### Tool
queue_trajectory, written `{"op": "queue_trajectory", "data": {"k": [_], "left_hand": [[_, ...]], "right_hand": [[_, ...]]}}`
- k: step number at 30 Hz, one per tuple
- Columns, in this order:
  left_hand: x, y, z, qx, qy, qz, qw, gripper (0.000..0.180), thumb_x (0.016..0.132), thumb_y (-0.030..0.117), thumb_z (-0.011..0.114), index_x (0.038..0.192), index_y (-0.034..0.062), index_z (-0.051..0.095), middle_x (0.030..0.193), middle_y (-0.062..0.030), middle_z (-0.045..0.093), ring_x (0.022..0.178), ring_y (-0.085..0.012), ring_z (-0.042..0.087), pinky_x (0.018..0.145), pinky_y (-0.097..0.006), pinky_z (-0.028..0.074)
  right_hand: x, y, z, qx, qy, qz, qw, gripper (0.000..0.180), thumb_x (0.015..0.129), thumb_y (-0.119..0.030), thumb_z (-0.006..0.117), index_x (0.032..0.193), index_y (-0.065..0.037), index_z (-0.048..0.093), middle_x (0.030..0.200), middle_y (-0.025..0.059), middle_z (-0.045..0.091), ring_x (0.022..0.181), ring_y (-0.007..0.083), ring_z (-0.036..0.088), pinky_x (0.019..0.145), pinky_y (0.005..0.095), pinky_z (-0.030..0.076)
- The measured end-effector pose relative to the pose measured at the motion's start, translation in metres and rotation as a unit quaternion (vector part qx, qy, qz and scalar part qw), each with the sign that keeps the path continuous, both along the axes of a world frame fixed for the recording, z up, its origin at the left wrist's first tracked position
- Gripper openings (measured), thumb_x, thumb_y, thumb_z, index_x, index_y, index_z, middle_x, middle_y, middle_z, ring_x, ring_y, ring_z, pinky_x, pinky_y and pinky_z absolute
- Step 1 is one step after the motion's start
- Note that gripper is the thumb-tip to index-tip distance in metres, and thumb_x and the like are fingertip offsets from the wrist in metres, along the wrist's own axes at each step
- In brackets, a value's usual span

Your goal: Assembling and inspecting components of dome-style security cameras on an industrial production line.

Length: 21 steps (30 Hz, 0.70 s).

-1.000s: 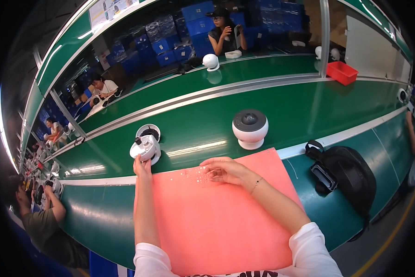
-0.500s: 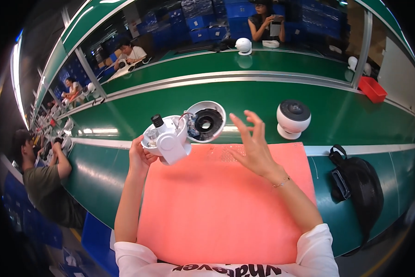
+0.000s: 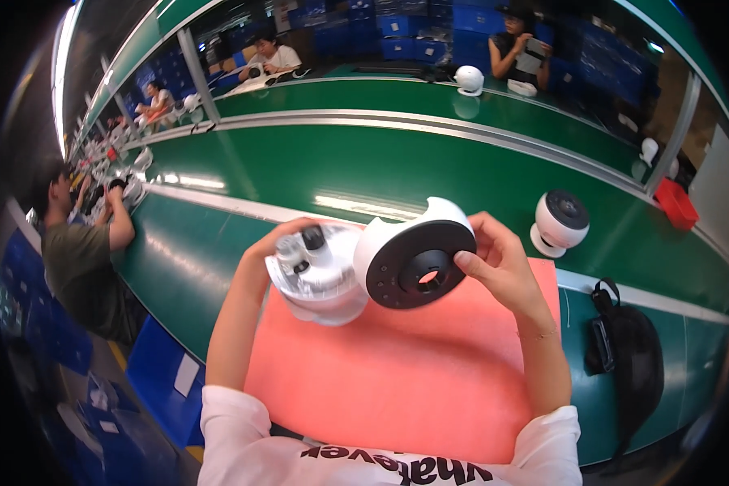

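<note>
My left hand (image 3: 279, 241) is closed round the far left side of an opened white device body (image 3: 322, 293), a rounded shell with a black knob standing up inside. Thumb and fingers of my right hand (image 3: 498, 257) pinch the right edge of a round white cover (image 3: 417, 257) with a black face and a hole in its middle. The black face is turned toward me. Cover and body are side by side above the pink mat, their near edges meeting or overlapping; whether wires join them is hidden now.
A whole white device with a black top (image 3: 560, 223) stands past the mat's far right corner. On the right lies a black bag (image 3: 633, 348). The pink mat (image 3: 397, 389) covers the bench before me. A red bin (image 3: 675, 204) sits far right. Co-workers sit at left and across.
My right hand, empty and spread before, has taken hold of the cover. The cover has turned from its inner side to its black face, and both parts have come nearer. The view has shifted left.
</note>
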<state>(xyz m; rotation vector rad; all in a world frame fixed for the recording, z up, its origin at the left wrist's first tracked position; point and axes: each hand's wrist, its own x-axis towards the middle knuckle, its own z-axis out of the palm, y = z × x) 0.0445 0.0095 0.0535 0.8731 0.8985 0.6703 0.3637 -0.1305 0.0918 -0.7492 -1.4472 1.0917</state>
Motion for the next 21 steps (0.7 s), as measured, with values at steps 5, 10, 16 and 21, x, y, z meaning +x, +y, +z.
{"op": "queue_trajectory", "data": {"k": [5, 10, 16, 21], "left_hand": [[0.064, -0.007, -0.014, 0.063, 0.148, -0.432, 0.887, 0.042, 0.088, 0.025, 0.054, 0.12, -0.002, 0.056, 0.12, -0.0092, 0.059, 0.107, -0.0117, 0.054, 0.094, -0.027, 0.041], [0.093, -0.007, -0.07, 0.201, 0.122, -0.633, 0.738, 0.057, 0.088, 0.034, 0.059, 0.126, -0.0062, 0.046, 0.122, -0.0083, 0.053, 0.111, -0.0148, 0.05, 0.094, -0.03, 0.041], [0.048, -0.077, 0.009, 0.222, 0.125, -0.296, 0.921, 0.053, 0.092, 0.043, 0.051, 0.13, 0.0067, 0.045, 0.124, -0.0085, 0.053, 0.117, -0.0206, 0.049, 0.097, -0.034, 0.041], [0.007, -0.165, 0.011, 0.304, 0.228, -0.003, 0.925, 0.021, 0.094, 0.015, 0.047, 0.107, -0.0016, 0.05, 0.107, -0.0116, 0.057, 0.105, -0.0185, 0.056, 0.087, -0.032, 0.046]], "right_hand": [[-0.016, -0.006, -0.004, -0.228, -0.094, 0.11, 0.963, 0.032, 0.089, -0.029, 0.061, 0.106, -0.001, 0.056, 0.09, 0.0048, 0.063, 0.08, 0.0101, 0.061, 0.069, 0.0234, 0.051], [-0.028, -0.009, -0.001, -0.236, -0.209, 0.217, 0.924, 0.031, 0.089, -0.029, 0.06, 0.108, -0.004, 0.057, 0.093, 0.0038, 0.062, 0.082, 0.0095, 0.058, 0.07, 0.0242, 0.046], [-0.015, -0.014, 0.021, -0.036, -0.235, 0.322, 0.916, 0.044, 0.077, -0.022, 0.074, 0.108, 0.002, 0.055, 0.098, 0.0093, 0.06, 0.093, 0.0181, 0.058, 0.079, 0.0316, 0.047], [-0.031, -0.037, 0.033, -0.148, -0.209, 0.242, 0.936, 0.035, 0.079, -0.013, 0.07, 0.106, -0.001, 0.052, 0.095, 0.0084, 0.063, 0.087, 0.0155, 0.061, 0.074, 0.028, 0.049]]}}
